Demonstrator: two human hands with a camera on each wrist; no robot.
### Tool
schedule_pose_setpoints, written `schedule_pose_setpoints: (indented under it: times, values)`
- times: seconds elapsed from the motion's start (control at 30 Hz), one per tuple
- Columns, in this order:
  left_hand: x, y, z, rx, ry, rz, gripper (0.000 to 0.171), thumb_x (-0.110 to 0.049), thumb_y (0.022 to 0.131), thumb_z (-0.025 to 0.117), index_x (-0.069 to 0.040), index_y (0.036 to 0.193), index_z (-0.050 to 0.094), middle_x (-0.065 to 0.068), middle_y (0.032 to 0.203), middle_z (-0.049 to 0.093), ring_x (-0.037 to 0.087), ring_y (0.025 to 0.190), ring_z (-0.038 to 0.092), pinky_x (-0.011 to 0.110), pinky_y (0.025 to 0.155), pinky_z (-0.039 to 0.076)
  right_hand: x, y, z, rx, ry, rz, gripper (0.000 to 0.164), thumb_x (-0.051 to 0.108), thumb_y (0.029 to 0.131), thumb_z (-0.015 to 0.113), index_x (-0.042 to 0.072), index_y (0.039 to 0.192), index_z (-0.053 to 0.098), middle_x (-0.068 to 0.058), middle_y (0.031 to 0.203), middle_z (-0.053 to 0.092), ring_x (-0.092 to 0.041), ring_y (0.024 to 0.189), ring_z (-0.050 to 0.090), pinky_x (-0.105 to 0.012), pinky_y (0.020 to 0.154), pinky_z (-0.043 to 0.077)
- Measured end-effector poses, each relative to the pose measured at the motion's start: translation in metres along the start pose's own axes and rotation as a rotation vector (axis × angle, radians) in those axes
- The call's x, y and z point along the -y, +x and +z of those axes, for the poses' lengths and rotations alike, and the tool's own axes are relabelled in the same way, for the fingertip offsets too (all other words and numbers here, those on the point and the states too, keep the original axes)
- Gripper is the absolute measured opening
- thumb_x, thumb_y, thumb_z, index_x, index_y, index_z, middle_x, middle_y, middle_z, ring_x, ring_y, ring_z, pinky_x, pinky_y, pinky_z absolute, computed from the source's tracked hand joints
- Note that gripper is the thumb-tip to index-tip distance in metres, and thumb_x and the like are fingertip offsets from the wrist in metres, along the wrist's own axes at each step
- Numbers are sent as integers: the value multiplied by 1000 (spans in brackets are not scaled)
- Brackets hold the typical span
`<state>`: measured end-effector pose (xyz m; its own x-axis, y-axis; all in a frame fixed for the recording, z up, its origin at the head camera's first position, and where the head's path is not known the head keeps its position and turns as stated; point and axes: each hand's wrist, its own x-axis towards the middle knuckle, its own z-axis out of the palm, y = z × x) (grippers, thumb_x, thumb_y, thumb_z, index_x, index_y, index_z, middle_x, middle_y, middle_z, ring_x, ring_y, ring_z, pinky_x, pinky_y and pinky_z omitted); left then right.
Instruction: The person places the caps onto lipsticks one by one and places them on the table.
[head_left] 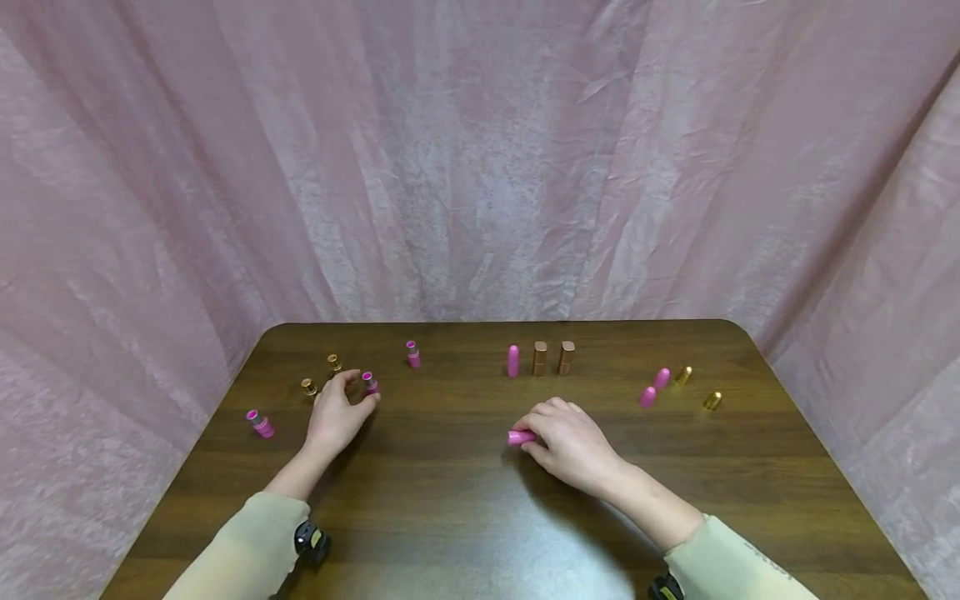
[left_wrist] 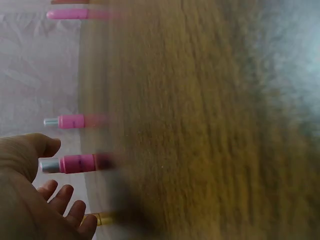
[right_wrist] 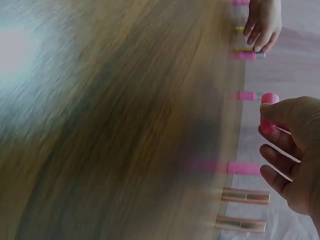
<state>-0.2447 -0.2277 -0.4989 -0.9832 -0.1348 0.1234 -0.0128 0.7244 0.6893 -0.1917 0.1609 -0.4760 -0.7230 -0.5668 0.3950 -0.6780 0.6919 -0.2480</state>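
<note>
Left hand wide around the pink tube, seemingly lining up a grasp; right hand, right of that tube, pinches a pink cap; left should close next

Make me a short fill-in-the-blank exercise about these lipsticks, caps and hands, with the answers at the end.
1. The ____ hand holds a pink cap.
2. Next to the thumb of the left hand stands an uncapped lipstick coloured ____.
3. Beside the capped pink lipstick stand ____ brown lipsticks.
4. The two rightmost caps on the table are coloured ____.

Missing words: right; pink; two; gold.
</note>
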Motion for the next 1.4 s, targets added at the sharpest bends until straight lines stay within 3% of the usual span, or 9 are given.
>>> schedule_pose_setpoints:
  times: [0.27,0.43,0.93,1.13,1.4]
  values:
    - [2,8,8,-4,90,-25,47,-27,92,73,1,129,61,22,127,66,47,122,49,59,101,36,7,5,7,33,19,6,16,23,87,83,23,101,77,12,97,71,-14,98,61,-37,85,48]
    - [4,8,9,5,115,-57,46,-30,93,73,-1,127,61,19,124,68,46,120,49,61,98,34,7,3,8,23,26,-6,18,22,86,84,22,102,77,12,98,71,-15,98,61,-37,86,49]
    - [8,7,7,-12,131,-58,36,-30,92,75,-4,114,63,19,121,66,46,113,52,60,94,39,3,-2,7,25,29,34,18,20,86,84,23,102,77,12,98,71,-15,100,61,-39,87,49]
    - [2,-1,4,-31,144,56,29,-23,86,77,-6,107,65,14,108,72,42,104,60,55,84,46,-4,-6,3,8,16,46,18,20,87,83,22,103,77,11,99,71,-16,101,61,-40,88,50]
    - [-18,-16,7,-29,185,253,22,-16,81,79,-12,100,68,3,96,73,37,103,60,53,88,43,-17,-15,-4,-5,7,77,19,18,86,84,20,104,78,10,101,69,-16,101,61,-39,89,51]
